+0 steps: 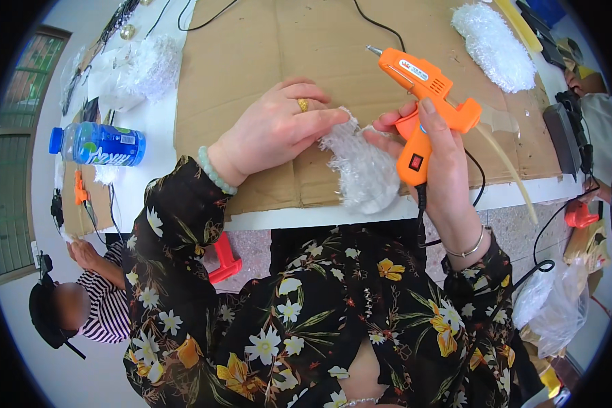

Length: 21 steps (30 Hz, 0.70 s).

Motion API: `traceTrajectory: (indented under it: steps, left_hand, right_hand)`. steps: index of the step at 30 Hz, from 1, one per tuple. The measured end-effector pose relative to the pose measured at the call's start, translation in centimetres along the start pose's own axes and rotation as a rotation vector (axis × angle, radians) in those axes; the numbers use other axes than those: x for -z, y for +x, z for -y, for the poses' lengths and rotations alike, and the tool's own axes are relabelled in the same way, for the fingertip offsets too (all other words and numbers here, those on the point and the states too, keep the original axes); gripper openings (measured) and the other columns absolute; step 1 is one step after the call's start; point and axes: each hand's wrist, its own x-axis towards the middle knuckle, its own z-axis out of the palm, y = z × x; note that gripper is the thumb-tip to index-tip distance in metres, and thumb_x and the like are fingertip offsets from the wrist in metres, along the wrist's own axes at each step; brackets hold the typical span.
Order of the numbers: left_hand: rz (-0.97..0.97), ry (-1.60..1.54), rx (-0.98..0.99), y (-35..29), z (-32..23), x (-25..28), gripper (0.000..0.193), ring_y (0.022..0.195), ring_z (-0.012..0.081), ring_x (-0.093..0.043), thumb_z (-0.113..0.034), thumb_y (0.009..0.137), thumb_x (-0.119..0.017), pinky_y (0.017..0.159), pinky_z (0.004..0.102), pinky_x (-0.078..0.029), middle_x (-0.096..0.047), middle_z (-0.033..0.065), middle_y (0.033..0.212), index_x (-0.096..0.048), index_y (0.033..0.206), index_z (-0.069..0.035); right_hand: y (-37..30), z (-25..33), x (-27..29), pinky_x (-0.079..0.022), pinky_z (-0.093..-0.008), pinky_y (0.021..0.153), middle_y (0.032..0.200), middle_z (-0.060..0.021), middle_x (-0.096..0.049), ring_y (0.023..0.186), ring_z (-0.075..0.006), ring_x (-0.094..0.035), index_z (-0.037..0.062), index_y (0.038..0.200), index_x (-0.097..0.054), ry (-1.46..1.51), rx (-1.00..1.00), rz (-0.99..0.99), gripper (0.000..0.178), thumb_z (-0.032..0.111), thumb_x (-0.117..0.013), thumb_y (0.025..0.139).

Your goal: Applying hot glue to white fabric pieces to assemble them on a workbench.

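Note:
My right hand (442, 156) is wrapped round the handle of an orange hot glue gun (421, 88), whose metal nozzle points up and to the left. A pale glue stick (506, 166) juts from its back end. My left hand (279, 126) pinches the upper edge of a fluffy white tinsel piece (368, 177) between thumb and fingers. The piece hangs over the table's near edge. Fingertips of my right hand also reach the piece's upper right side. The nozzle is apart from the white piece.
Brown cardboard (251, 61) covers the white table. Another fluffy white piece (494, 47) lies at the far right. A blue-capped bottle (98, 144) and a clear bag of white tinsel (139, 68) are at left. The gun's black cord (479, 177) loops nearby. A person in stripes (105, 299) sits left.

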Motion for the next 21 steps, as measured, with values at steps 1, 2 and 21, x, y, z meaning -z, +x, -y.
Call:
traceTrajectory:
  steps: [1,2,21]
  left_hand:
    - [-0.009,-0.039,0.023,-0.3,-0.3,0.2,0.034,0.088,0.0229,-0.061,-0.006,0.073,-0.068,0.081,0.0366,-0.050,-0.065,0.0047,0.078,-0.064,0.106,-0.010]
    - [-0.018,-0.078,0.045,-0.5,-0.6,0.4,0.035,0.087,0.0229,-0.061,-0.007,0.073,-0.068,0.080,0.0360,-0.050,-0.065,0.0047,0.081,-0.063,0.108,-0.010]
    - [-0.070,-0.419,0.392,0.2,-0.6,0.0,0.033,0.073,0.0249,-0.062,-0.003,0.076,-0.062,0.065,0.0346,-0.050,-0.066,0.0066,0.076,-0.063,0.108,-0.010]
  right_hand:
    - [0.2,0.2,-0.2,-0.052,-0.0477,0.086,0.090,-0.0146,-0.059,0.088,-0.0235,-0.060,-0.0015,0.098,-0.051,-0.001,-0.006,0.007,0.032,0.030,-0.045,0.097]
    - [0.3,0.3,-0.3,-0.052,-0.0464,0.086,0.090,-0.0149,-0.059,0.088,-0.0237,-0.061,-0.0019,0.098,-0.051,-0.046,-0.010,0.035,0.032,0.030,-0.045,0.097]
    - [0.9,0.4,-0.4,-0.056,-0.0378,0.078,0.086,-0.0114,-0.060,0.082,-0.0186,-0.062,-0.0031,0.097,-0.056,-0.118,0.001,0.068,0.033,0.029,-0.050,0.095]
